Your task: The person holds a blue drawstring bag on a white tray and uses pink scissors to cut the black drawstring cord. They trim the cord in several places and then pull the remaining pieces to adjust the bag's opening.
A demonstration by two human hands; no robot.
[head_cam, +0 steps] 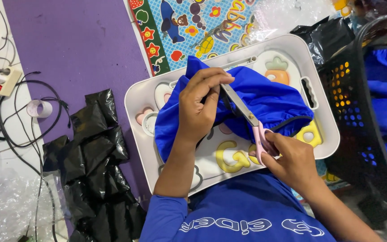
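A blue fabric piece with a dark elastic edge lies bunched on a white lap tray that has cartoon pictures on it. My left hand pinches the fabric near its top edge. My right hand grips the pink handles of a pair of scissors. The metal blades point up and left, and their tips meet the fabric right by my left fingers.
A black plastic basket with blue cloth inside stands at the right. Black plastic bags lie in a pile on the purple mat at the left, beside cables, a power strip and a tape roll.
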